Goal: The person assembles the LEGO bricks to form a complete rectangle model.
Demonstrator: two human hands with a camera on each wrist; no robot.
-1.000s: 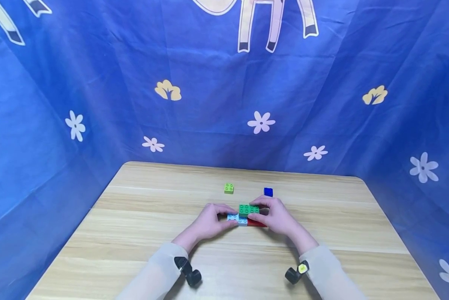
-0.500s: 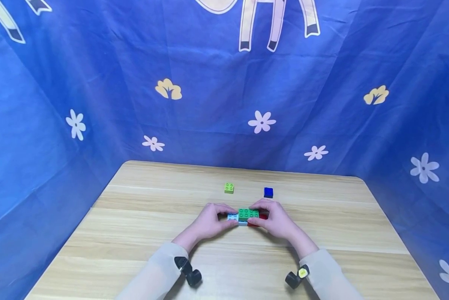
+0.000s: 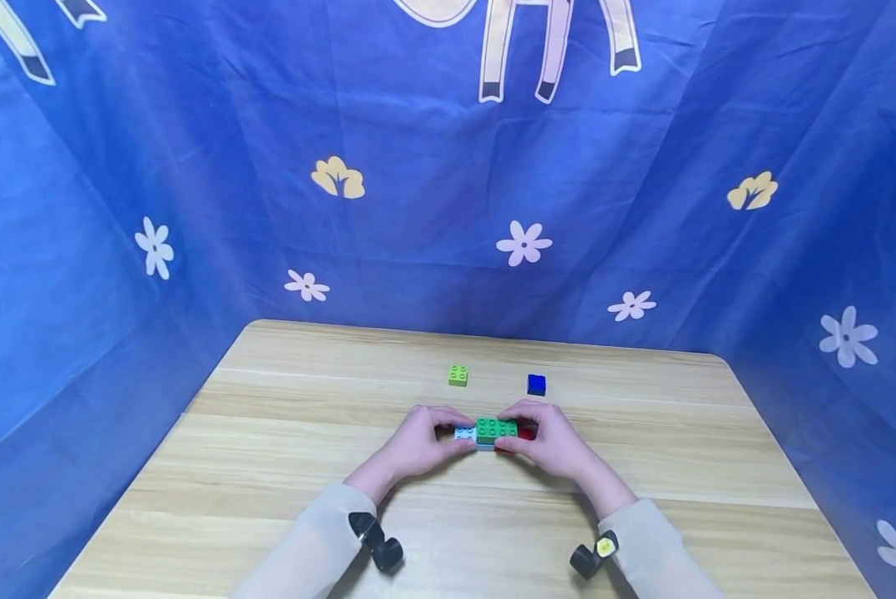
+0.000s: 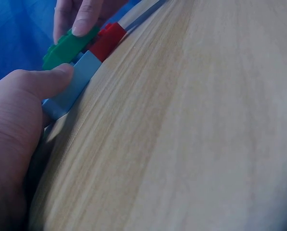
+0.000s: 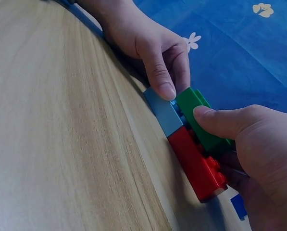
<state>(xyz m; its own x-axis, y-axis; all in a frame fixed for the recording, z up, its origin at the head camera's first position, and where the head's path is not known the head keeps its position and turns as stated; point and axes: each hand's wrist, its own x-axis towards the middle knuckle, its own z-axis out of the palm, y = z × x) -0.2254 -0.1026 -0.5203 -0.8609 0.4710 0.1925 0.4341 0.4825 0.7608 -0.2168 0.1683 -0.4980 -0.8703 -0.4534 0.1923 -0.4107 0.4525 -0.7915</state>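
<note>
A light blue brick and a red brick lie end to end on the table. My left hand pinches the light blue brick's left end between thumb and fingers. Above the joint of these two sits a green brick, studs up, pinched at its right part by my right hand. In the right wrist view, studs of the lower bricks show in a narrow gap beneath the green brick. My right thumb and fingers cover some of the green brick and, in the head view, much of the red one.
Beyond the hands, a lime green brick and a dark blue brick lie apart on the wooden table. A blue patterned cloth hangs around the table's back and sides.
The green brick has come down and slightly nearer, onto the light blue and red bricks, with my right hand moving along. My left hand has kept its place.
</note>
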